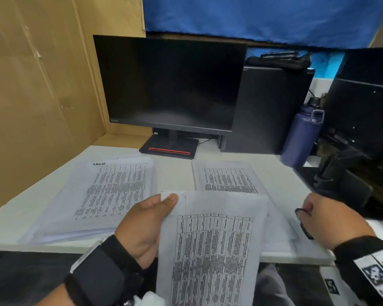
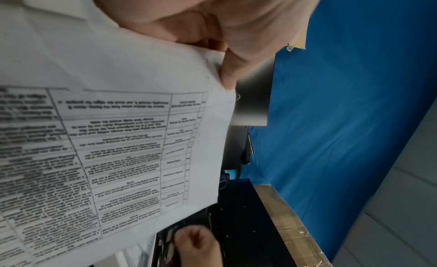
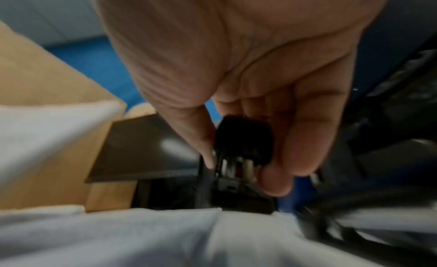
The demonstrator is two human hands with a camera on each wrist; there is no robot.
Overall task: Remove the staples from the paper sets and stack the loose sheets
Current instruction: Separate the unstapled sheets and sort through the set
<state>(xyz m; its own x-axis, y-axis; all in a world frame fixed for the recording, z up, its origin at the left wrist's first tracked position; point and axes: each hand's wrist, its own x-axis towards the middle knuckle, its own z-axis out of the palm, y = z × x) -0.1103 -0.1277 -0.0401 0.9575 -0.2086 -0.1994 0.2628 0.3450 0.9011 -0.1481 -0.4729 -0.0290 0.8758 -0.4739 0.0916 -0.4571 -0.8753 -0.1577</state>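
Observation:
My left hand (image 1: 148, 219) holds a printed paper set (image 1: 210, 246) up over the desk's front edge, thumb on its top left corner. In the left wrist view the thumb (image 2: 236, 65) pinches that paper set (image 2: 123, 140) near a bent staple (image 2: 237, 98) sticking out at the edge. My right hand (image 1: 327, 219) hovers to the right, fingers curled round a black staple remover (image 1: 303, 221); the right wrist view shows thumb and fingers pinching the staple remover (image 3: 243, 146). A thick stack of sheets (image 1: 102, 195) lies left, another stack (image 1: 228, 180) lies in the middle.
A dark monitor (image 1: 170, 85) stands behind the stacks on the white desk (image 1: 175, 173). A black computer case (image 1: 265, 111) and a purple bottle (image 1: 301, 135) stand at the back right, black equipment (image 1: 352, 164) at the right edge. Cardboard (image 1: 31, 96) walls the left side.

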